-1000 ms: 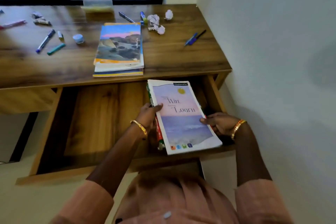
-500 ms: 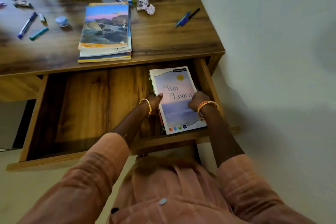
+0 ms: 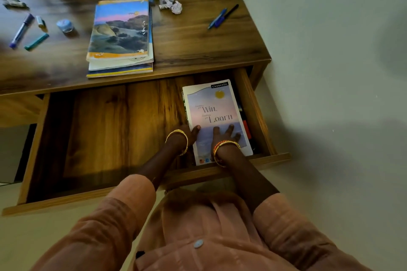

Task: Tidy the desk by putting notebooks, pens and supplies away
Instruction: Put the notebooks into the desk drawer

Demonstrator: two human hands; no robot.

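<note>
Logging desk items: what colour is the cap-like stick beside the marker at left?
Teal green stick, seen in the head view.

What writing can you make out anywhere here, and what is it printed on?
"classmate": black tag at the top of the notebook in the drawer.
"Win," and "Learn": large words on that same cover; the small script beside them is too small to read.
Notebook stack on the desk: cover markings too blurred to read.
</note>
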